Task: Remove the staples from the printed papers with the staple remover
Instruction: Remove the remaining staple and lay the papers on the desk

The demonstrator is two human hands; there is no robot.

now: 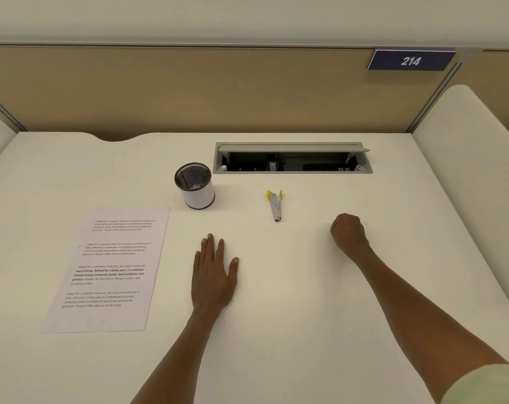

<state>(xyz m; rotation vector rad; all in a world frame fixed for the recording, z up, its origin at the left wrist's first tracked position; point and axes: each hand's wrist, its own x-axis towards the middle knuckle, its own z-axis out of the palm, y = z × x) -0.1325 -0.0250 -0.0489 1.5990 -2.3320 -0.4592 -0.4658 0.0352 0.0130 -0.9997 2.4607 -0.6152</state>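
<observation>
The printed papers (110, 269) lie flat on the white desk at the left, text facing up; any staple is too small to make out. The staple remover (276, 205), grey metal with yellow tips, lies in the middle of the desk, apart from both hands. My left hand (214, 275) rests palm down on the desk, fingers spread, just right of the papers and holding nothing. My right hand (349, 233) is curled into a fist on the desk, to the right of the staple remover, with nothing visible in it.
A white cup with a black mesh rim (194, 185) stands behind the papers. An open cable hatch (292, 158) is set into the desk at the back. A tan partition with a "214" sign (411, 60) closes off the far side.
</observation>
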